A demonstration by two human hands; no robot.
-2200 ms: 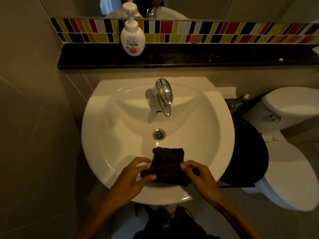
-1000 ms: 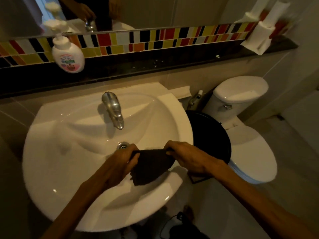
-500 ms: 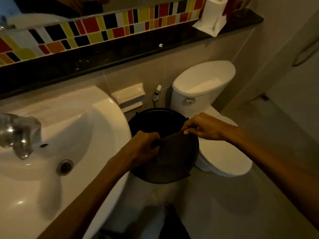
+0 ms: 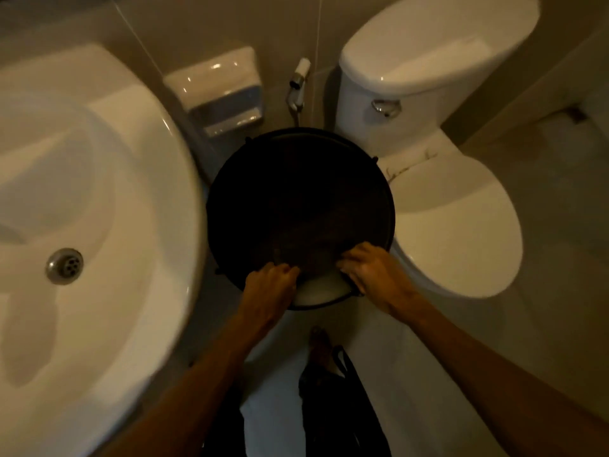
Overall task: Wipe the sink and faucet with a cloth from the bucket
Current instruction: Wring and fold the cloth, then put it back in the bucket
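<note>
Dim light, motion blur over most of the view. Round black plastic bucket point(image 4: 300, 179) on the floor between the white ceramic sink point(image 4: 108, 199) at 9 o'clock and the white ceramic toilet point(image 4: 454, 232) at 3 o'clock. Bucket interior nearly black; a pale patch near its 6 o'clock rim, possibly foam or water, cannot tell which.

Dark cloth point(image 4: 313, 255) hard to separate from the bucket's dark inside; it appears stretched between both hands, low over the bucket's 6 o'clock edge. Its outline cannot be traced.

Left hand point(image 4: 270, 285): fingers curled tight together, knuckles up, gripping the cloth's left end. Right hand point(image 4: 369, 272): fingers curled, pinching the cloth's right end at the rim. Fingertips of both are hidden in shadow.

Sink cut off at the left and bottom edges; round metal drain point(image 4: 64, 266) visible, faucet out of view. Toilet tank cut off at the top edge, lid closed, chrome flush lever point(image 4: 385, 107) on its front. White wall-mounted paper holder point(image 4: 220, 90) at 12 o'clock from the bucket, white spray nozzle point(image 4: 298, 84) on the wall beside it. A bare foot point(image 4: 319, 344) and dark trouser legs at 6 o'clock.

No writing or labels readable.
</note>
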